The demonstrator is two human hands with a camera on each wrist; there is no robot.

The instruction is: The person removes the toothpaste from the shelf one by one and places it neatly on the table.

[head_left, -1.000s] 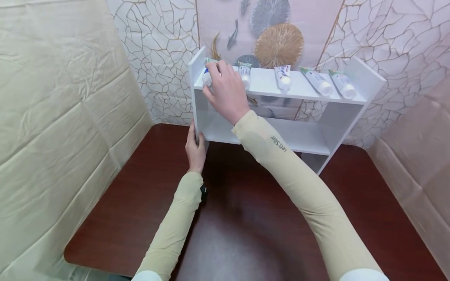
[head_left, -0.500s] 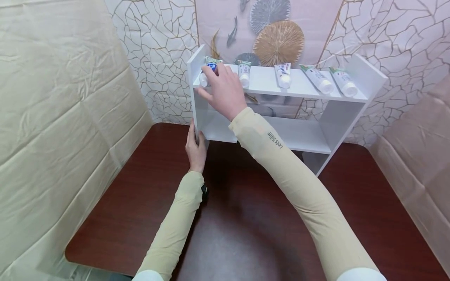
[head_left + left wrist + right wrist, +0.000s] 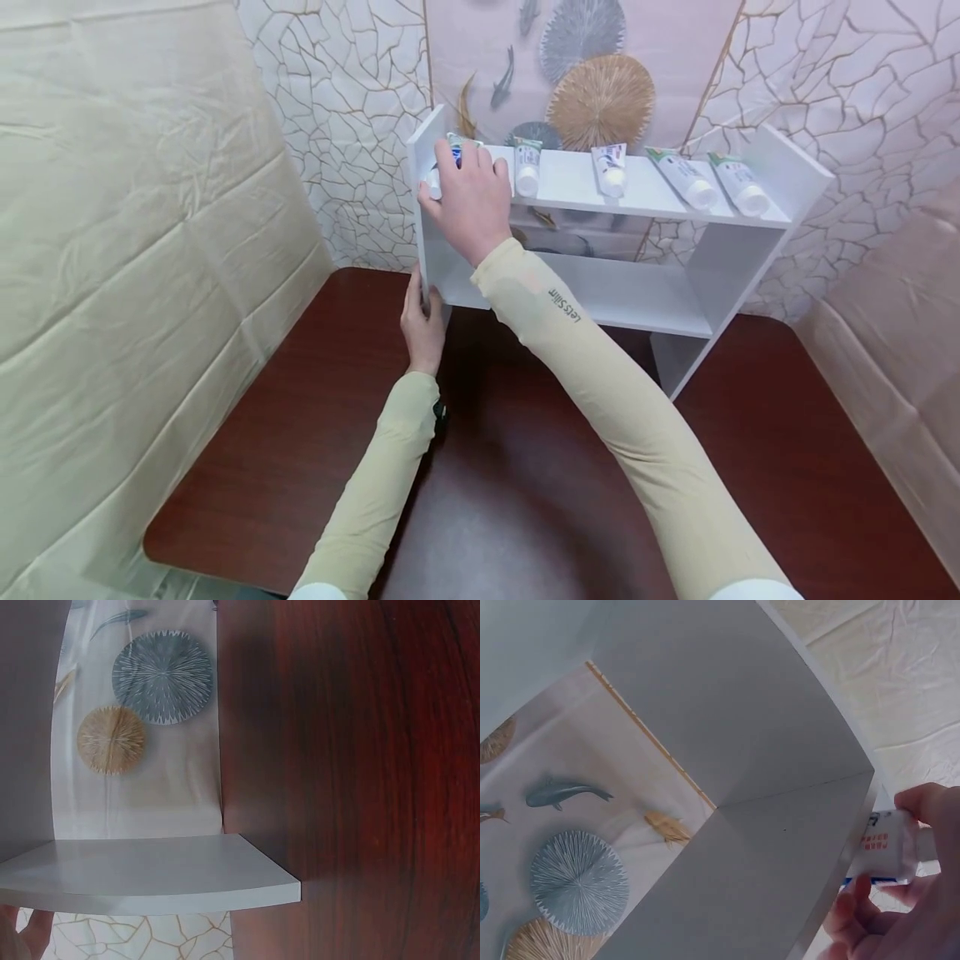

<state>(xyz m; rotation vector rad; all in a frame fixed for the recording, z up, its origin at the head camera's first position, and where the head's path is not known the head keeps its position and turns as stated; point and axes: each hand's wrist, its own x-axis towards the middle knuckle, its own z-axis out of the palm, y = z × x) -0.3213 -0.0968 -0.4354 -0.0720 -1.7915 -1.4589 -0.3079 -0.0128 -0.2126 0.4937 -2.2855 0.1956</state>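
Your right hand [image 3: 476, 200]: thumb and fingers are curled in around a tube [image 3: 885, 844], spread no wider than its body. In the right wrist view, the digits sit on opposite sides of it near its white cap.

The tube: white, red print on the face toward that camera, a strip of blue along one edge. It is at the left end of the top level of a white shelf unit [image 3: 566, 179], near the side panel, cap toward the front edge. (Your hand covers much of it from above; whether it bears fully on the board, I cannot tell.)

Your left hand [image 3: 424, 329]: lower down, holding the left side panel by its front edge, fingers along the outer face, thumb on the inner side, the gap about the board's thickness.

Farther right along the top, four more tubes lie apart in a row, caps to the front: a second tube [image 3: 527, 171], a third tube [image 3: 610, 171], then a fourth tube [image 3: 682, 179] and a fifth tube [image 3: 738, 185], these two slanted. The unit stands on a dark red-brown table [image 3: 300, 433]. Behind hangs a patterned cloth [image 3: 360, 133] (fish and round fan shapes at its middle).
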